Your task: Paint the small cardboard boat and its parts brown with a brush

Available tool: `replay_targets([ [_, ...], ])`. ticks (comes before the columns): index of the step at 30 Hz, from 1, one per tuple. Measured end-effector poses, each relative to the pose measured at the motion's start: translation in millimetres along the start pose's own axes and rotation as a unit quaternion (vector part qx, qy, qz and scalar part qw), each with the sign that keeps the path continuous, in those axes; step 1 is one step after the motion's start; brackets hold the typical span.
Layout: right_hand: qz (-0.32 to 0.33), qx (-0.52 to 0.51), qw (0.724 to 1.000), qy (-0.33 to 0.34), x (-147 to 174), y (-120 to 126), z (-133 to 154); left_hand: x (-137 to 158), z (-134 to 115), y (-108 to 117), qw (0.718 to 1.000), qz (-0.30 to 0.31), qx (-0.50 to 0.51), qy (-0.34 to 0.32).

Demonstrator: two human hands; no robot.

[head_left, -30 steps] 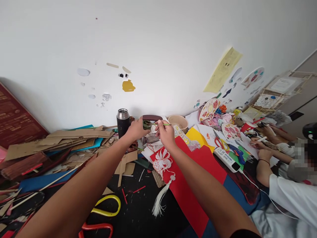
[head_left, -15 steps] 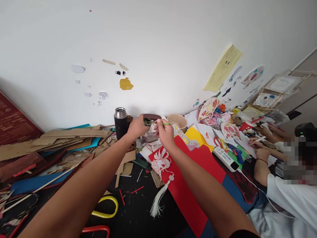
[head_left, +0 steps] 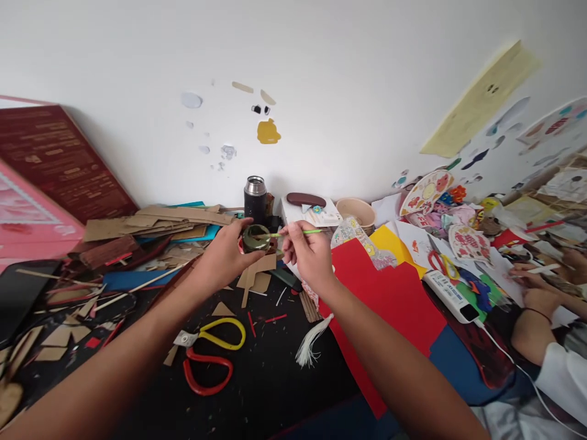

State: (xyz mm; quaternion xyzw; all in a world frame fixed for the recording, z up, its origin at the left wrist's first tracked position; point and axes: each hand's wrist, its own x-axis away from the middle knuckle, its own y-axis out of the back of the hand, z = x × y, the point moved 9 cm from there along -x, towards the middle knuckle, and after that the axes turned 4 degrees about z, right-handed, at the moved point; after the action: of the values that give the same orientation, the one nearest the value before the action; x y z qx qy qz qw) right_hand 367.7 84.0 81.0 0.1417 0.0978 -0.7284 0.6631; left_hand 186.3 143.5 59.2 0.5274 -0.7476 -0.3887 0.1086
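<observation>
My left hand (head_left: 232, 253) is wrapped round a small round jar (head_left: 255, 243), dark green inside and with its mouth facing up. In my right hand (head_left: 309, 250) a thin green stick, seemingly a paintbrush (head_left: 275, 235), is pinched, and its far end reaches into the jar. Both hands are above the table, in front of a black thermos (head_left: 255, 205) without its lid. Below my right forearm lies a red paper sheet (head_left: 380, 299), with a white tassel (head_left: 313, 342) at its left edge.
Scissors (head_left: 213, 360) with yellow and red handles lie near me. Cardboard scraps (head_left: 151, 223) pile up on the left. A beige bowl (head_left: 362, 211) stands behind. A white power bank (head_left: 452, 299) with a cable lies right, near another person's arm (head_left: 534, 327).
My view has turned left. Both hands have moved left and nearer with the jar and brush, from beside the white box to in front of the thermos. The scissors show fully now.
</observation>
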Motion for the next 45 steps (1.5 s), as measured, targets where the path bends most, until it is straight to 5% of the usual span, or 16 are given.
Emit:
replay_targets([
  [5, 0.042, -0.036, 0.996, -0.077, 27.1, -42.1, -34.3, 52.5, 43.9, 8.4, 0.997, -0.052, -0.032, 0.048],
  [10, 0.038, -0.056, 0.989, -0.13, 52.5, -61.5, -58.2, 85.9, 50.2, 7.9, 0.993, -0.082, -0.082, -0.006],
  [16, 0.037, -0.05, 0.988, -0.138, 61.5, -69.4, -53.8, 109.0, 49.4, 8.6, 0.99, -0.085, -0.106, -0.043],
  [33, -0.071, -0.096, 0.975, -0.187, 69.8, -52.9, -78.5, 123.1, 60.9, 5.0, 0.993, -0.08, -0.079, -0.031],
  [45, 0.052, 0.011, 0.992, -0.114, 67.1, -87.2, -52.6, 123.9, 64.1, 1.8, 0.994, -0.08, -0.068, -0.035],
])
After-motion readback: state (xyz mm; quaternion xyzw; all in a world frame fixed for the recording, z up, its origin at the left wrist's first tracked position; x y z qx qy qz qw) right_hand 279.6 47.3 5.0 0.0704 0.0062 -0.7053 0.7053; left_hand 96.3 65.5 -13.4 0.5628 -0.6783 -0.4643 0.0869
